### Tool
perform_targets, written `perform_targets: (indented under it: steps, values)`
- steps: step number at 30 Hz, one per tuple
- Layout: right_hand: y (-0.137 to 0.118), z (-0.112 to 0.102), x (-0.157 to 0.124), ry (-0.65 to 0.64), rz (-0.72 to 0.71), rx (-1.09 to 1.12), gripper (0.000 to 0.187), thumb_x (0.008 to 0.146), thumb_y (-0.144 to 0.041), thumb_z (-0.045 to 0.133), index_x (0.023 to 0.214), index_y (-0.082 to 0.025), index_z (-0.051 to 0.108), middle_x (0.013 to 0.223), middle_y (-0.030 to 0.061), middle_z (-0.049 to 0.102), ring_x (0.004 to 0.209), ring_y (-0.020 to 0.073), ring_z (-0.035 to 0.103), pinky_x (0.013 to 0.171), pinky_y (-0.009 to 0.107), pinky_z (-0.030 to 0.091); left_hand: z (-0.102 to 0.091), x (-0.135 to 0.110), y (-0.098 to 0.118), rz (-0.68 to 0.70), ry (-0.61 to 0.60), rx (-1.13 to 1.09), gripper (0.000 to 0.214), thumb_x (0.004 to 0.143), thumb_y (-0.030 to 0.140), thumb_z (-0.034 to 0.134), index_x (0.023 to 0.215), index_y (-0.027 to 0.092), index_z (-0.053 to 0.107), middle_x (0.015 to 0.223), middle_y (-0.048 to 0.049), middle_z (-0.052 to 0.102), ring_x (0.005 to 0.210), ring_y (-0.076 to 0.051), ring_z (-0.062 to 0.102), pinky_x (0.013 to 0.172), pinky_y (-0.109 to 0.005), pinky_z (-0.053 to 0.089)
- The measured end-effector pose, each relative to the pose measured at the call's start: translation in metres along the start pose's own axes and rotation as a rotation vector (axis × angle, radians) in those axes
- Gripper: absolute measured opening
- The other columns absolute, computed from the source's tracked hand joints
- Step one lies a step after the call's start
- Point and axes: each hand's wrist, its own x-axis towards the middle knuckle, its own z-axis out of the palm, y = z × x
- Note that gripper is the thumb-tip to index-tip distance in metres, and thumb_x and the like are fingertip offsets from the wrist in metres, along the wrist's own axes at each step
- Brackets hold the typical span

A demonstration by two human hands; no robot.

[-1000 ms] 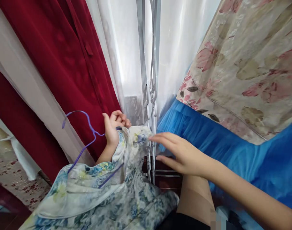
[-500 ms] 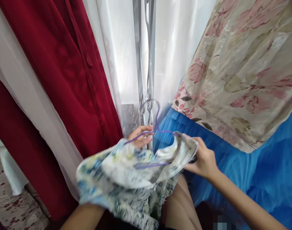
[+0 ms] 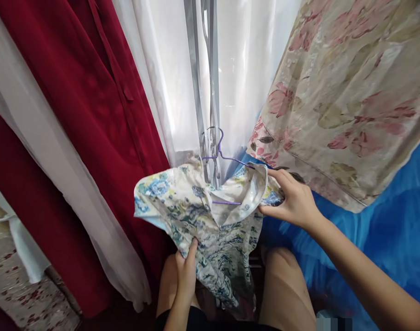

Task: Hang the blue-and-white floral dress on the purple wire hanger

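Note:
A white floral dress [image 3: 203,216] with blue, green and yellow print hangs over a thin purple hanger [image 3: 235,160], its neckline facing me. The hook rises in front of a hanging grey metal strip. My left hand [image 3: 187,271] grips the side of the dress low down, thumb on top of the cloth. At the other shoulder, my right hand [image 3: 296,200] pinches the fabric near the collar and the hanger's end, with the thumb below and fingers above. Most of the hanger's left arm is covered by cloth.
Dark red curtain cloth [image 3: 103,115] and pale drapes hang on the left. White curtain [image 3: 237,69] and the grey metal strip [image 3: 192,59] stand ahead. To the right hang a beige flowered cloth [image 3: 354,110] and blue tulle [image 3: 344,243]. My bare knees [image 3: 286,276] are below.
My left hand has come out from beneath the hanger at the neckline and now holds the lower side of the dress. The dress's left shoulder now lies spread over the hanger.

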Motion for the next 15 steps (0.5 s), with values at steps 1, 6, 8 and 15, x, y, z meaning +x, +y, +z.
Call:
perform_targets:
  steps: [1,6,8,15]
  values:
    - [0.004,0.0,-0.005,-0.038,-0.018,0.022,0.083,0.068,-0.041,0.077,0.144,-0.024,0.049,0.118,0.0112,0.066,0.101,0.0344,0.068,0.075,0.038,0.054,0.0,-0.01,-0.01,-0.061,0.022,0.009,0.049,0.081,0.054,0.073,0.117,0.021,0.069,0.129,-0.0157,0.071,0.133,-0.039,0.059,0.112,-0.052,0.048]
    - [-0.002,-0.001,-0.028,0.008,-0.011,0.127,0.071,0.082,-0.035,0.069,0.149,-0.025,0.047,0.145,0.0156,0.051,0.135,0.0407,0.048,0.11,0.057,0.039,0.01,-0.053,-0.029,-0.178,0.08,-0.103,0.042,0.078,0.048,0.075,0.11,0.021,0.072,0.124,-0.0148,0.073,0.128,-0.039,0.063,0.107,-0.05,0.053]
    - [-0.026,0.007,-0.044,0.187,0.137,0.222,0.05,0.088,-0.033,0.066,0.138,-0.026,0.058,0.144,0.0145,0.053,0.138,0.0389,0.046,0.115,0.058,0.034,0.012,-0.062,-0.028,-0.175,0.09,-0.103,0.043,0.078,0.049,0.076,0.11,0.022,0.073,0.124,-0.0138,0.074,0.129,-0.038,0.062,0.107,-0.049,0.054]
    - [-0.127,0.103,-0.136,-0.014,0.878,0.986,0.039,0.098,-0.054,0.053,0.074,-0.024,0.054,0.069,0.0013,0.055,0.065,0.0223,0.053,0.062,0.034,0.044,0.011,-0.079,-0.023,0.008,0.019,0.014,0.044,0.08,0.05,0.074,0.118,0.028,0.073,0.126,-0.0107,0.073,0.127,-0.036,0.064,0.106,-0.044,0.055]
